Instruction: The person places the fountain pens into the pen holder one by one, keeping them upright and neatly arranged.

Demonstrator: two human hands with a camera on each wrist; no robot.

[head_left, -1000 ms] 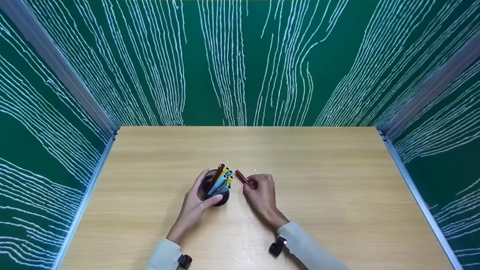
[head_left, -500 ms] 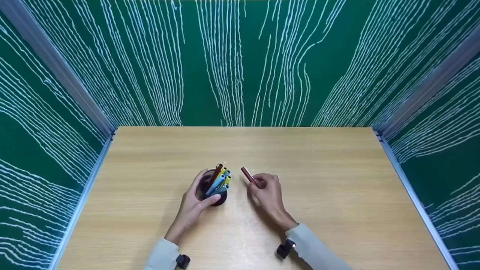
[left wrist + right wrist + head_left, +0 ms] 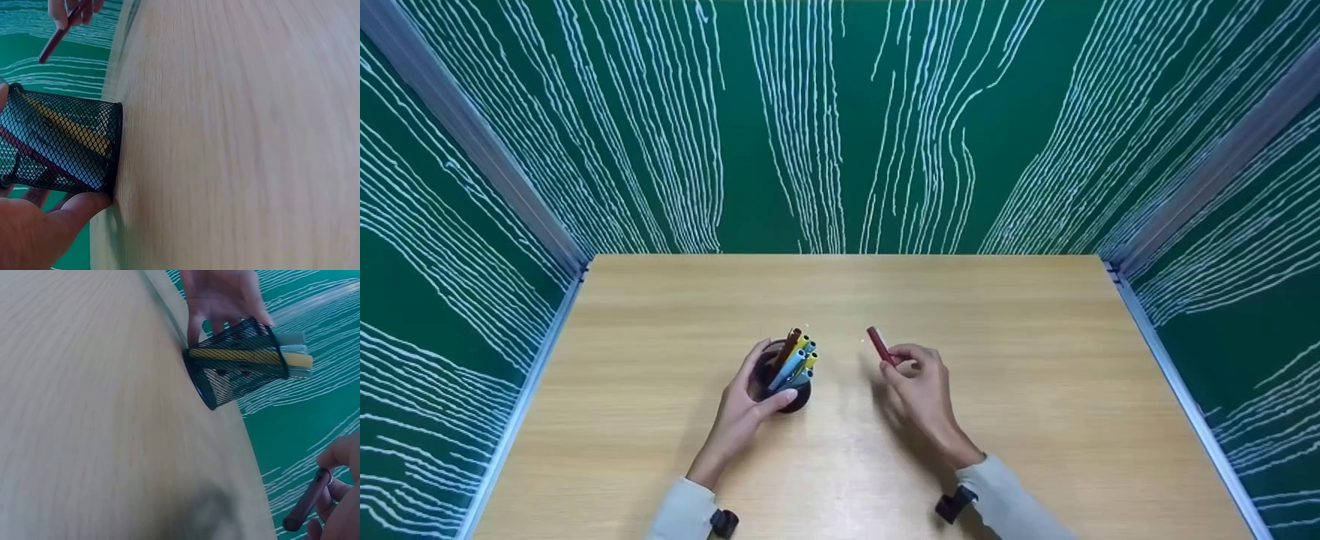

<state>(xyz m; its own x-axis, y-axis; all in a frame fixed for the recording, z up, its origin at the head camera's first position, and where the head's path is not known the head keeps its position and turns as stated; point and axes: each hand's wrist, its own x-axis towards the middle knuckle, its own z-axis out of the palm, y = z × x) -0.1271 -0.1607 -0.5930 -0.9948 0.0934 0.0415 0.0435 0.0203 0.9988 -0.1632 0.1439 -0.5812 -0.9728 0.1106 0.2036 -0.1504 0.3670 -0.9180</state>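
Note:
My left hand [image 3: 739, 412] grips a black mesh pen cup [image 3: 796, 402], thumb on the near side and fingers round the far side. Several markers stand in it: a brown marker [image 3: 787, 348], light blue ones and yellow ones. The left wrist view shows the cup's mesh wall [image 3: 62, 140] close up, its base at the tabletop. Off to the right, my right hand [image 3: 926, 386] pinches a dark red marker [image 3: 878, 343] between thumb and fingers. It is held in the air, apart from the cup, as the right wrist view shows the marker [image 3: 306, 502] too.
A light wooden table [image 3: 1012, 315] lies under both hands. Green panels [image 3: 877, 90] with white wavy lines enclose it at the back and sides, joined by grey corner posts [image 3: 487, 142]. A black wrist camera [image 3: 955, 504] sits at the right sleeve.
My right hand has moved right and lifted, carrying the red marker away from the cup. My left hand stays round the cup; the head view has shifted slightly.

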